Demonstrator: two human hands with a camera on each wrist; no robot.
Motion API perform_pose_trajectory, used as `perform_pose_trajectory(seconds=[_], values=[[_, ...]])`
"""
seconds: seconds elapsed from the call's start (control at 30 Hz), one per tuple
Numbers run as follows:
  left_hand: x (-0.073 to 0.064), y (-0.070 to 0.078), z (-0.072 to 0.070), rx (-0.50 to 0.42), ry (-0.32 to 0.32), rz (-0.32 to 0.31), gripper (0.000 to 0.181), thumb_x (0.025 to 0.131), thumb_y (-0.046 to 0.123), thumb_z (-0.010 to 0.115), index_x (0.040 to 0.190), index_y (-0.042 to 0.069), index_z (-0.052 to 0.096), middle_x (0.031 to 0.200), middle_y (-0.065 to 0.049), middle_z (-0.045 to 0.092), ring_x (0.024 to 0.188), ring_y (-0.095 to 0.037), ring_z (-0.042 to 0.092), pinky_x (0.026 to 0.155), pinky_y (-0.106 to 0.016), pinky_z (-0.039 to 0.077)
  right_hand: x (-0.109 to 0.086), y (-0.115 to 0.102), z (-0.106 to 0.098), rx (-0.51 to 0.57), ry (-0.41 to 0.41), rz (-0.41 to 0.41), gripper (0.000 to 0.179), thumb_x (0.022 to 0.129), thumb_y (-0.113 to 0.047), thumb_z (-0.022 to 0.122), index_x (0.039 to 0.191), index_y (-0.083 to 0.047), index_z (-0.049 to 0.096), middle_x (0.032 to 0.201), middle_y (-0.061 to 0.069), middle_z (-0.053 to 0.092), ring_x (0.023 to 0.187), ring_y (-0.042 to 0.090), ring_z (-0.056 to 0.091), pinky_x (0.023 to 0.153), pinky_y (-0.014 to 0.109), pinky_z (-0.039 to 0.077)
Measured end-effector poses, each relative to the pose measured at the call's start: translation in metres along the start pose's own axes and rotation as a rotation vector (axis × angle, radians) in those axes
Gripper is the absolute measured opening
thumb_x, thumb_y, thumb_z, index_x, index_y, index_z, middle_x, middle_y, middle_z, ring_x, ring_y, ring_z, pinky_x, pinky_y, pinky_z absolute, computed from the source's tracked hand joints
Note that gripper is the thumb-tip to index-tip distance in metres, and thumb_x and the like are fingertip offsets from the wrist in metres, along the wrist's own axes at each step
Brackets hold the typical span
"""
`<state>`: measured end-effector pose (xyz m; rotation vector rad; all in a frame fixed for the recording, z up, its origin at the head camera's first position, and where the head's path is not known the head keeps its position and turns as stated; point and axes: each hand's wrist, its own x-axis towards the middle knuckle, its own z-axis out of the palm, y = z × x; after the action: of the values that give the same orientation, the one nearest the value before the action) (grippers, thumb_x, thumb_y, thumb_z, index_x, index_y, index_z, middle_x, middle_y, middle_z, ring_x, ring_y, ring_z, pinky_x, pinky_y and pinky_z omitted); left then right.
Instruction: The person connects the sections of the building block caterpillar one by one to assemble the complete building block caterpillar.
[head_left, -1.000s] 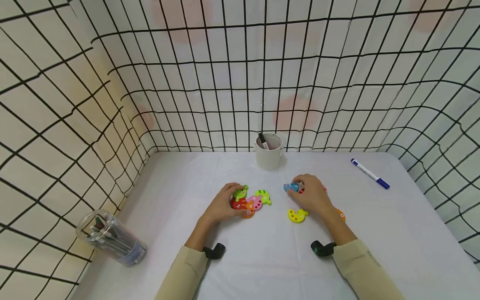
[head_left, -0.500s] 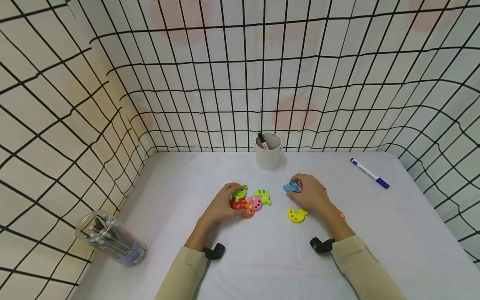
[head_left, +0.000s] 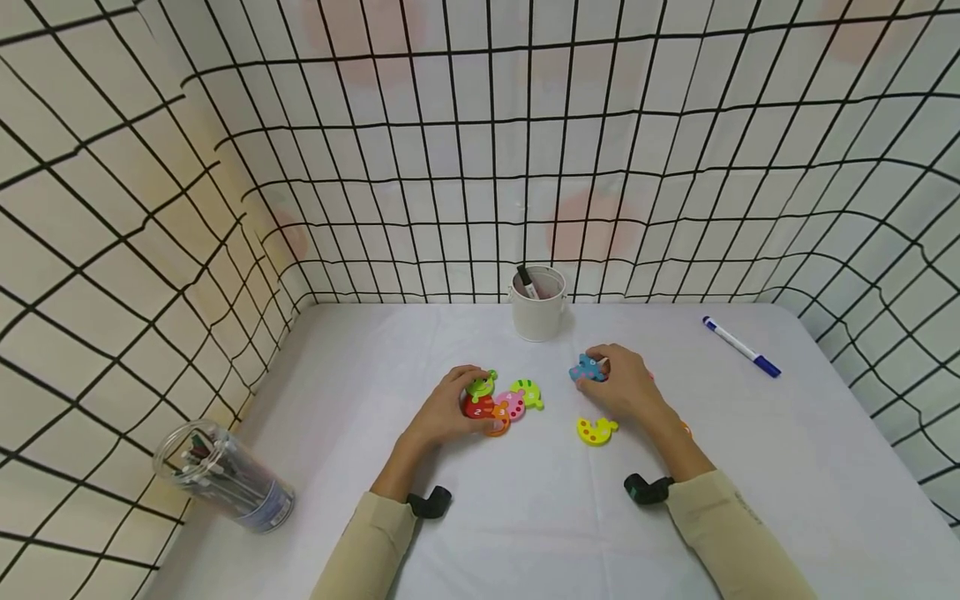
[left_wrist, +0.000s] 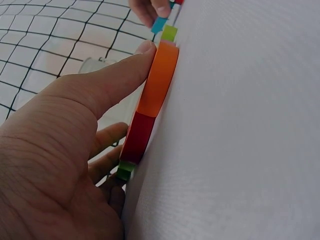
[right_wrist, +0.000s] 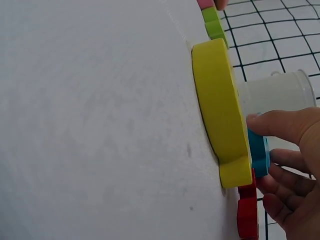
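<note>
In the head view my left hand [head_left: 442, 408] spans a joined cluster of painted puzzle pieces. Its thumb lies against the orange piece [left_wrist: 159, 80] and its fingers reach the green frog-faced piece [head_left: 482, 385]. Between these sits a red piece [head_left: 477, 407] marked 2; a spotted pink piece [head_left: 512, 406] and a striped green one [head_left: 527, 393] continue to the right. My right hand [head_left: 626, 383] pinches a blue animal-shaped puzzle piece [head_left: 586, 368] between thumb and fingers. Nearer me lies a yellow spotted piece [head_left: 596, 431]. A red piece [right_wrist: 247, 215] shows below the right hand in its wrist view.
A white bucket [head_left: 537, 312] holding a marker stands at the back. A blue-capped marker [head_left: 741, 347] lies at right, a clear jar [head_left: 232, 483] of pens at left. Black wire grid [head_left: 420, 175] encloses the white table. An orange piece [head_left: 686, 427] is mostly hidden behind the right wrist.
The blue piece has turned in my right hand's fingers, and that hand has shifted slightly. The red piece seen beside it earlier is now hidden in the head view. My left hand stays put.
</note>
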<state>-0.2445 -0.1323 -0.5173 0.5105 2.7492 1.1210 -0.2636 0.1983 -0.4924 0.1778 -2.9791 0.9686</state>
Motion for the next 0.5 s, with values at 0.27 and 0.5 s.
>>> perform_pose_trajectory(seconds=[0.27,0.5], values=[[-0.001,0.003,-0.003,-0.008,-0.009,0.004,0.078,0.078,0.041,0.087,0.147,0.023,0.055,0.158,-0.003,0.043,0.147,-0.028,0.041,0.119,-0.055,0.039,-0.008,-0.002,-0.001,0.033,0.014,-0.007,0.056,0.088,-0.033,0.080,0.136,-0.009,0.064,0.103,0.009,0.065,0.091,0.023,0.056,0.074,0.031,0.046],[-0.001,0.003,-0.003,-0.015,-0.009,0.008,0.079,0.078,0.041,0.087,0.147,0.021,0.055,0.159,-0.005,0.042,0.148,-0.030,0.041,0.120,-0.056,0.038,-0.018,-0.008,0.000,0.081,-0.013,-0.024,0.057,0.086,-0.034,0.082,0.135,-0.009,0.065,0.100,0.008,0.062,0.089,0.023,0.053,0.071,0.030,0.046]])
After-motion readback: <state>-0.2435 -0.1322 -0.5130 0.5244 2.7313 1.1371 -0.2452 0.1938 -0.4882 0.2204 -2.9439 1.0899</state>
